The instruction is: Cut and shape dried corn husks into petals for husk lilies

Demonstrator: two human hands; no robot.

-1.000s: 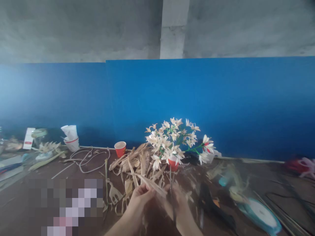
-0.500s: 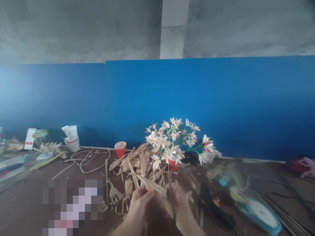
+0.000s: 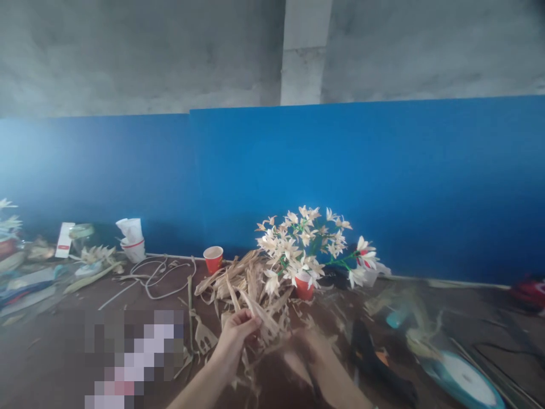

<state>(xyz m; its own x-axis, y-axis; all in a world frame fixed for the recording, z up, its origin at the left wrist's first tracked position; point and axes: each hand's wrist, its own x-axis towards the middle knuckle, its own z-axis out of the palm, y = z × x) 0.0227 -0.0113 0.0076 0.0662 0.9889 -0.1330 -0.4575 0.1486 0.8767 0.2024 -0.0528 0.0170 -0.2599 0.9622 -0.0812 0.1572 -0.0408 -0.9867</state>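
Observation:
My left hand [image 3: 240,334] pinches a pale strip of dried corn husk [image 3: 260,311], its tip pointing up and away. Close by on the right is my right hand [image 3: 310,351], smeared by motion and closed around scissors, of which only a dark blurred part [image 3: 315,389] shows. Where the blades are now cannot be made out. Beyond both hands lies a heap of dried husks [image 3: 238,275]. A bunch of cream husk flowers [image 3: 289,247] on green stems stands in a red paper cup [image 3: 305,287].
Another red cup [image 3: 213,260] stands behind the heap. A white cable [image 3: 157,284] coils to the left, near a white cup [image 3: 133,249] with paper in it. At right lie a black tool [image 3: 374,363], probably a glue gun, and a teal-rimmed roll [image 3: 468,380]. A blue partition [image 3: 340,159] closes the back.
My right hand has swung down and slightly right, away from the husk strip, and the upright blades no longer show. My left hand still pinches the strip. The view has turned slightly left.

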